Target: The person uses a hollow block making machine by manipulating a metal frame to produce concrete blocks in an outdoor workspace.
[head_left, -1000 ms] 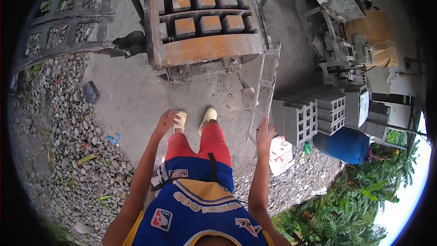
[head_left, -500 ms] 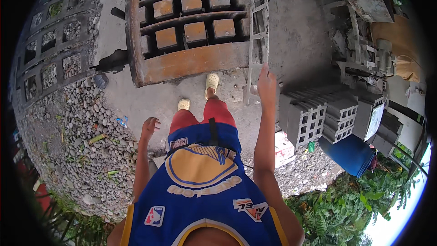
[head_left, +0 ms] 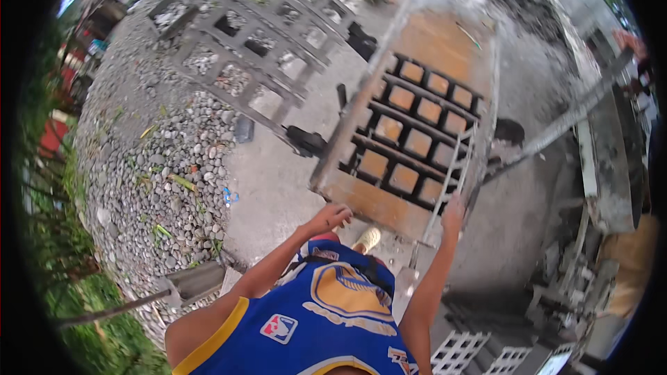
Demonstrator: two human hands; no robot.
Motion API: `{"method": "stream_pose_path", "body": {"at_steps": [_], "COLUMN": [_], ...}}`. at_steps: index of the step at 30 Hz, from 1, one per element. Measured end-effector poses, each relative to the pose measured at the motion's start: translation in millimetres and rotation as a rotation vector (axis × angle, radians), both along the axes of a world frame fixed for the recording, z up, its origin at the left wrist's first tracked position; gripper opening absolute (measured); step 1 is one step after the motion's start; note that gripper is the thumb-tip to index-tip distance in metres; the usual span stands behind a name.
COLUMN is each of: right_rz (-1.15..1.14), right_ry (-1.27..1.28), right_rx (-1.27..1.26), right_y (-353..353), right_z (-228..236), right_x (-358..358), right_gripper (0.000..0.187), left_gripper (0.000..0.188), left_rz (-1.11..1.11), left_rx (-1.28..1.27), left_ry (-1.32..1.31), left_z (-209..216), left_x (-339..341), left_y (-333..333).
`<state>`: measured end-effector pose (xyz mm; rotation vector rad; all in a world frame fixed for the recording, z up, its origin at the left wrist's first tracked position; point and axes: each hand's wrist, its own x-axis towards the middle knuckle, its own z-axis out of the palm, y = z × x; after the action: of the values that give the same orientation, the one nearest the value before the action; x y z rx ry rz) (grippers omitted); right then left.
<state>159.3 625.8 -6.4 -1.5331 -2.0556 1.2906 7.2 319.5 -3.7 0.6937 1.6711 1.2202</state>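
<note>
Concrete yard (head_left: pixel 278 173), gravel (head_left: pixel 160 167), block mould (head_left: pixel 410 146)

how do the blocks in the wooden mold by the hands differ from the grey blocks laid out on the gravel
The blocks in the wooden mold are tan and packed tight inside a dark grid; the grey blocks on the gravel lie free in open rows. The mold blocks sit by the left hand and right hand; the grey ones lie far off. Both sets form rows.

Both arms stretched forward, left hand (head_left: pixel 332 217) loosely curled, right hand (head_left: pixel 453 210) raised higher, seemingly closed
</note>
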Motion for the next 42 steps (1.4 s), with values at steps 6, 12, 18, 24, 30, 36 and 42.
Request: {"method": "stream_pose_path", "body": {"at_steps": [6,12,18,24,30,36,42], "right_rz": [0.036,-0.356,-0.139,-0.137,-0.241,-0.142,-0.004], "right_ry": [0.087,0.015,-0.021,-0.323,-0.235,-0.172,-0.199], "right_rx": [-0.033,-0.098,0.159,0.108,0.165,0.308,0.504], "right_y": [-74,-117,-98,-49,27,134,183], "right_z": [7,-2,12,14,36,19,5], "right_x": [24,82,123,73,10,-80,-140], "right_gripper": [0.051,0.054,0.038,0.052,0.061,0.057,0.058], "left_gripper": [0.033,0.034,0.028,0.037,0.040,0.040,0.036], "left_rz": [0.030,0.214,0.217,0.438,0.406,0.575,0.060], "left_rx": [0.126,0.091,-0.114,-0.579,-0.846,-0.696,-0.327], "left_ry": [0.288,0.206,0.083,-0.228,-0.530,-0.423,-0.259], "left_z": [14,-3,-39,-109,-150,-114,-97], "left_x": [-32,-36,-38,-18,46,29,-38], "left_y": [3,-55,-103,-206,-281,-241,-135]}}
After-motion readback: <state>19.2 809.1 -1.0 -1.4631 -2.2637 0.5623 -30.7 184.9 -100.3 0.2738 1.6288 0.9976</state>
